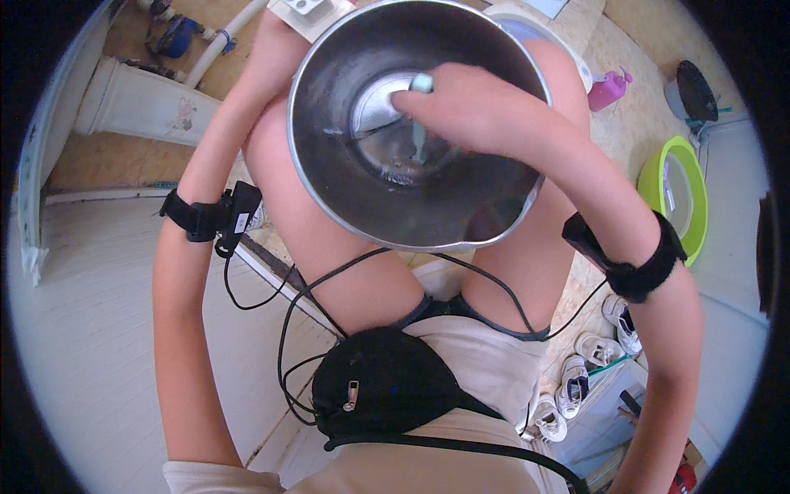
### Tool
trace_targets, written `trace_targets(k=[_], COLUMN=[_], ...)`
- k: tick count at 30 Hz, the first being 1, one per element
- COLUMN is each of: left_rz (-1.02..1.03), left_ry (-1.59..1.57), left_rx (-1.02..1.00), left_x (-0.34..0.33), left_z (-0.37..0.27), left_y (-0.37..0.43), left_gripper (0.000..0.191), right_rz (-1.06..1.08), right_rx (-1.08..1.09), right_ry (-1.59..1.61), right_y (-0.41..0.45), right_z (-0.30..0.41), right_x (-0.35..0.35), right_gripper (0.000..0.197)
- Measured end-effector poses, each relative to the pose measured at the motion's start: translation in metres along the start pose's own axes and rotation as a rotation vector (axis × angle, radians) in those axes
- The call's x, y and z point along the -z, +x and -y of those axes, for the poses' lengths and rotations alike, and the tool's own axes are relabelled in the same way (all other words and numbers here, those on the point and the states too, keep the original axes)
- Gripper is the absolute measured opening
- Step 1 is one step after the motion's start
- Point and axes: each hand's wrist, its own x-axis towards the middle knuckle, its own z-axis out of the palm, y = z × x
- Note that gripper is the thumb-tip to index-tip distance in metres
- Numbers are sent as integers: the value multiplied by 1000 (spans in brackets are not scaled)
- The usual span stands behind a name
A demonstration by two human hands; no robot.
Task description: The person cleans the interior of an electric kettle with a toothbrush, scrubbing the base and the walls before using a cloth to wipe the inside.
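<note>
A large metal pot point(336, 191) with a dark, scuffed interior is tilted towards me above my thighs. Inside it, my right hand point(466, 108) grips the pale green handle of a brush-like tool point(419, 139). The lower end of this tool is near the pot's bottom, which has a wet shine and a bright patch. At the pot's upper left, part of my left hand point(287, 52) shows beside the outer wall. Its fingers are hidden, so its hold cannot be seen. Next to it is a white piece with round holes point(308, 9), cut off by the picture's edge.
A white-rimmed basin point(580, 58) is partly hidden behind my knee. A pink bottle point(608, 91) and lime green basin point(697, 204) stand to the right. Several sneakers point(574, 386) line the lower right. Black cables point(281, 346) loop across my lap beside a black pouch point(389, 383).
</note>
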Motion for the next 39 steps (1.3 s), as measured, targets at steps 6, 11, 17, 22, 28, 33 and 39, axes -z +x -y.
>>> trace_targets(k=[6,11,17,22,28,33,39], left_rz=[68,27,-24,10,47,28,4], left_ry=[72,-6,-22,-71,-282,-180,-252], left_rx=[-147,-94,-79,-133,25,-65,-54], left_x=[2,-2,5,-4,1,3,0], left_z=[-2,0,1,9,-15,3,-5], left_y=[0,0,-3,2,-5,0,-1], left_gripper=[18,16,17,16,10,10,15], right_rz=[-66,-17,-633,-657,-671,-703,-623], right_rx=[408,300,440,1032,1088,1087,1025], right_ry=[-327,-765,-679,-1082,-896,-964,-944], right_y=[-9,-27,-31,14,-15,10,-22], right_z=[-18,2,25,19,20,13,14], right_x=[6,-5,7,-4,47,9,41], right_gripper=[21,15,12,8,10,12,11])
